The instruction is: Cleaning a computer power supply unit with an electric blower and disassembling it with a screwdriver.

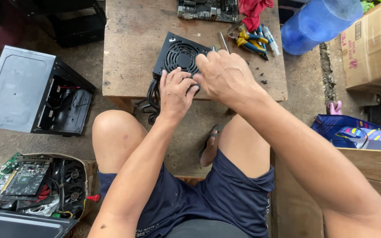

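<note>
A black computer power supply (177,55) with a round fan grille lies on the near edge of a worn wooden table (128,53). Its black cables (151,99) hang off the table's front. My left hand (176,91) grips the unit's near edge, fingers curled on top. My right hand (225,76) presses on its near right corner, fingers bent over the casing. What the right fingers pinch is hidden. A thin screwdriver (224,42) lies just beyond that hand.
A motherboard (208,9), a red cloth (253,11) and yellow-blue pliers (250,40) lie at the table's back. An open computer case (31,90) lies at left, a box of graphics cards (40,180) bottom left, a blue water jug (318,24) and cardboard box (373,44) at right.
</note>
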